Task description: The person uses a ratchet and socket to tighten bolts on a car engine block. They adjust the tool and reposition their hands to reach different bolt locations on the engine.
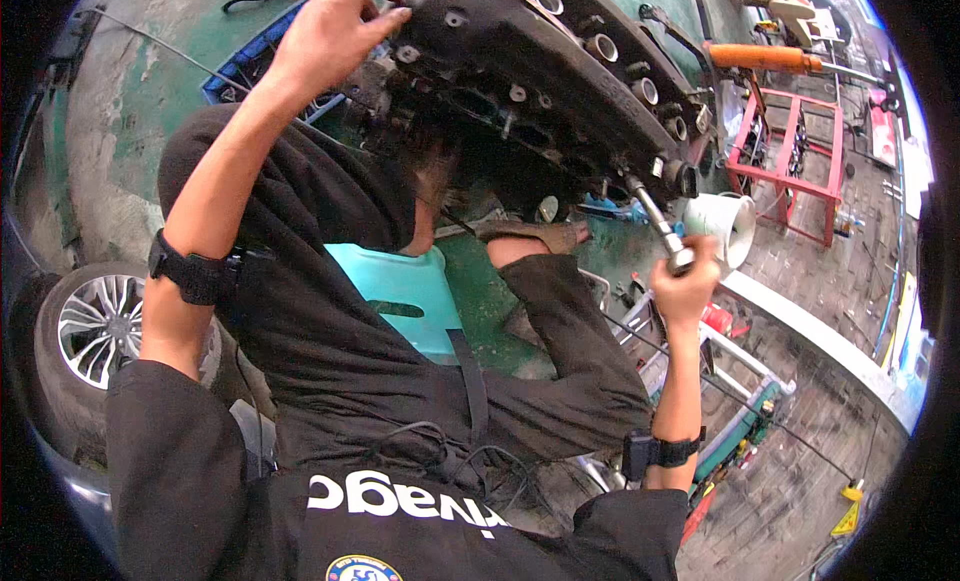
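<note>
A dark, greasy engine [540, 61] with several round openings along its upper side fills the top middle, in front of my knees. My right hand [687, 293] is closed round a socket wrench [655, 216], its shiny head showing above my fist. The wrench's shaft slants up and left to the engine's lower right edge, where its tip meets a fastener that I cannot clearly make out. At the engine's upper left end, my left hand [335, 36] lies against the dark surface, thumb and fingers apart. Part of those fingers is cut off by the picture's top edge.
A turquoise plastic seat [395, 296] is between my legs. At left lies a wheel [100, 326]; a blue crate [255, 56] is behind my left arm. To the right are a white bucket [722, 226], a red metal frame [785, 161], an orange cylinder [765, 58] and a wheeled metal frame [740, 411].
</note>
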`<state>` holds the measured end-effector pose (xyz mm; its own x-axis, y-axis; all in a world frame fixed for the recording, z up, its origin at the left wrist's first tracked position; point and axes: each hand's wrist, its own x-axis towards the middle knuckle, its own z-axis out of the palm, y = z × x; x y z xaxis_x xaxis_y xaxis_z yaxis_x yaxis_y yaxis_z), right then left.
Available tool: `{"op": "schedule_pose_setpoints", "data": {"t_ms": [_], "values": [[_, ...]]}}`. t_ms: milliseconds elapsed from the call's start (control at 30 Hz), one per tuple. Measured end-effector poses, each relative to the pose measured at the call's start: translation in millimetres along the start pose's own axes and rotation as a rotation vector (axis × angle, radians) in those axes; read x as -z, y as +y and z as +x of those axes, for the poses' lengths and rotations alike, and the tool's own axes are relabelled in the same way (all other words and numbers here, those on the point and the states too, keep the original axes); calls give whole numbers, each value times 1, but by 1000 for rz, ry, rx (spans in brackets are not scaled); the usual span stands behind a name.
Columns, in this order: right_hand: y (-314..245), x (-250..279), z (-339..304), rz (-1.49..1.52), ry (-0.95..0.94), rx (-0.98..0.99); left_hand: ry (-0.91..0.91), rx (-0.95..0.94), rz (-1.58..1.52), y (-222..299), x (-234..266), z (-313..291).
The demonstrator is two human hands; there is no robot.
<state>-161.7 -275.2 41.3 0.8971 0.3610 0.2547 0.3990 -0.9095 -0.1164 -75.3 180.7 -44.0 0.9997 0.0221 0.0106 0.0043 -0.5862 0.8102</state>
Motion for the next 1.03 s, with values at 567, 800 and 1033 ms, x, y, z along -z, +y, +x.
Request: {"op": "schedule_pose_setpoints", "data": {"t_ms": [567, 800, 1033], "values": [[-11, -7, -12, 64, 28, -100, 79, -208, 412, 8, 0, -3], [-26, -8, -7, 143, -65, -178, 46, -175, 332, 4, 0, -3], [-14, 5, 6, 721, -10, -1048, 19, -71, 370, 19, 8, -3]]}}
